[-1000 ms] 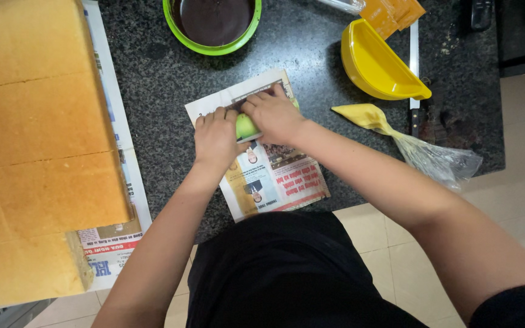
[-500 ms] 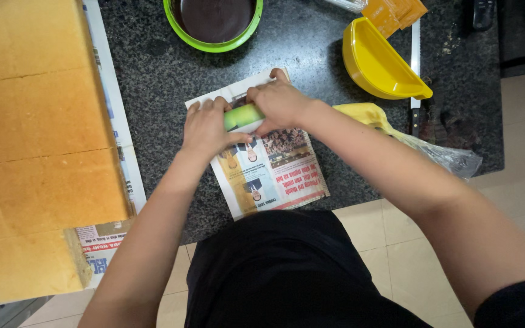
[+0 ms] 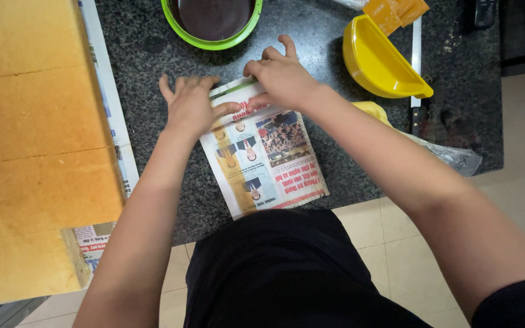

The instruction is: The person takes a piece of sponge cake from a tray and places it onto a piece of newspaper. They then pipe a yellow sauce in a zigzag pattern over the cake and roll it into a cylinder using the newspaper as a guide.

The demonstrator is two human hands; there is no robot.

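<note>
We saw both hands pressed flat on the far end of the newspaper sheet (image 3: 265,159), which lay near the front edge of the dark granite counter (image 3: 153,54), its near corner reaching almost to that edge. The left hand (image 3: 191,104) had its fingers spread apart over the sheet's far left corner, and the right hand (image 3: 281,76) lay beside it, fingers slightly splayed and bent, pinning the far right corner. Half a second earlier a small green thing had shown between the two hands; now only a thin green line peeked out under the folded paper edge between them, so we judged it had been rolled or tucked beneath the sheet. Neither hand gripped anything; both pushed down. Toward the back edge stood a green bowl (image 3: 212,42) with dark contents, a yellow scoop-shaped tub (image 3: 381,64) to its right, and sponge cake slabs (image 3: 28,140) covered the left end.
</note>
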